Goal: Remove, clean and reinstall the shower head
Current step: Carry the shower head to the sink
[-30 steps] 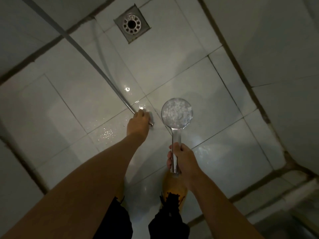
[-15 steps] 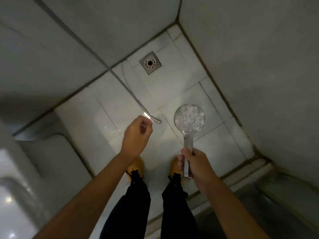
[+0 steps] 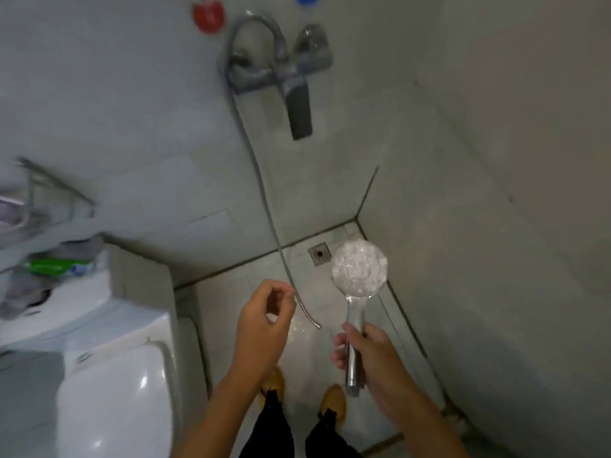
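Chrome handle, clear plastic face, so the shower head (image 3: 358, 269) looks light and stiff but probably slick when wet. Right hand (image 3: 368, 353) is wrapped round the handle at about 5 o'clock in the view, face pointing up toward the drain (image 3: 320, 253). Left hand (image 3: 264, 322) sits at 6 o'clock, fingers loosely curled with thumb and forefinger nearly meeting, can't tell if there's anything tiny pinched in there. Hose (image 3: 264, 193) hangs from the mixer (image 3: 274, 71) at 12 and its loose end lies on the floor (image 3: 330, 345) just beside the left hand, off the head. I'd grab the head low on the handle, and take the hose by its metal end fitting for threading back on
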Demonstrator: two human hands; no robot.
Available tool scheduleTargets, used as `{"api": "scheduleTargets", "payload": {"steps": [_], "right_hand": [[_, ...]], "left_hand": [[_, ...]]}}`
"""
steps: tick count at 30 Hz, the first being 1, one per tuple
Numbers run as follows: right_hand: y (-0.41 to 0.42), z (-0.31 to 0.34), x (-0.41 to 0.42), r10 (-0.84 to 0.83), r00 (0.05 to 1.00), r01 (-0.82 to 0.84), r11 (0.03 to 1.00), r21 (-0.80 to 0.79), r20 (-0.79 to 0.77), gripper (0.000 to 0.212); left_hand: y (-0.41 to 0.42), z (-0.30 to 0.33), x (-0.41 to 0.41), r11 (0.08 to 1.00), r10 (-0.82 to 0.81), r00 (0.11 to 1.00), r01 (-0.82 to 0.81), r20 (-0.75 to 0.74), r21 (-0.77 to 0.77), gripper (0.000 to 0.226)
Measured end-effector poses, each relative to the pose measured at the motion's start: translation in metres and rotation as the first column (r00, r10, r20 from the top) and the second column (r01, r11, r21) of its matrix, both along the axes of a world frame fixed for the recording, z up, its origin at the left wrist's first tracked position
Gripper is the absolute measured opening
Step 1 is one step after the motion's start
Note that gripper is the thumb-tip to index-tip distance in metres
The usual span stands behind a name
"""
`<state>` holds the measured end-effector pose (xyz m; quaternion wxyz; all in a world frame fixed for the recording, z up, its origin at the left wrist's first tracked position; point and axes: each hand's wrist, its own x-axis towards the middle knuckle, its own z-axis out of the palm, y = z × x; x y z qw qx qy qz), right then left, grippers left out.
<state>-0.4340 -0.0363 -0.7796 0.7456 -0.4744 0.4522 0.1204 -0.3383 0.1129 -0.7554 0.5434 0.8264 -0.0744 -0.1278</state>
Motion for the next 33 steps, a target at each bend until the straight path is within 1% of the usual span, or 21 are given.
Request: {"api": "scheduleTargets", "payload": {"steps": [3,6,10,13,17,20,24,27,29,33], "right_hand": [[0.017,0.042,-0.004,0.076,0.996,-0.073,0.996,-0.045,0.048,0.016],[0.040,0.070,-0.009,0.191,0.979,-0.186,0.980,-0.070,0.076,0.017],[0.077,0.094,-0.013,0.333,0.932,-0.318,0.941,-0.118,0.140,0.018],[0.108,0.102,-0.010,0.412,0.897,-0.393,0.909,-0.141,0.159,0.017],[0.155,0.103,-0.004,0.508,0.846,-0.490,0.861,-0.141,0.162,0.014],[0.196,0.105,0.000,0.567,0.806,-0.555,0.824,-0.114,0.169,0.013],[0.255,0.106,0.009,0.654,0.737,-0.651,0.755,-0.079,0.170,0.010],[0.303,0.103,0.015,0.743,0.646,-0.741,0.666,-0.091,0.174,0.011],[0.332,0.102,0.015,0.810,0.564,-0.804,0.583,-0.117,0.160,0.013],[0.382,0.103,0.009,0.907,0.405,-0.901,0.417,-0.122,0.113,0.021]], "left_hand": [[0.030,0.046,-0.020,0.994,0.100,0.994,-0.098,0.051,-0.036,0.008],[0.071,0.077,-0.054,0.974,0.222,0.974,-0.220,0.049,-0.052,0.010],[0.136,0.093,-0.111,0.923,0.383,0.924,-0.382,0.014,-0.053,0.008],[0.186,0.093,-0.147,0.866,0.500,0.866,-0.500,-0.001,-0.031,0.015],[0.234,0.089,-0.185,0.741,0.661,0.746,-0.666,-0.074,-0.085,0.014],[0.264,0.084,-0.202,0.660,0.730,0.668,-0.744,-0.145,-0.108,0.014],[0.311,0.084,-0.206,0.534,0.821,0.551,-0.834,-0.152,-0.137,0.013],[0.341,0.083,-0.209,0.446,0.873,0.466,-0.882,-0.146,-0.151,0.012],[0.353,0.082,-0.214,0.381,0.902,0.403,-0.912,-0.156,-0.153,0.011],[0.367,0.081,-0.230,0.211,0.941,0.246,-0.963,-0.232,-0.165,0.013]]}}
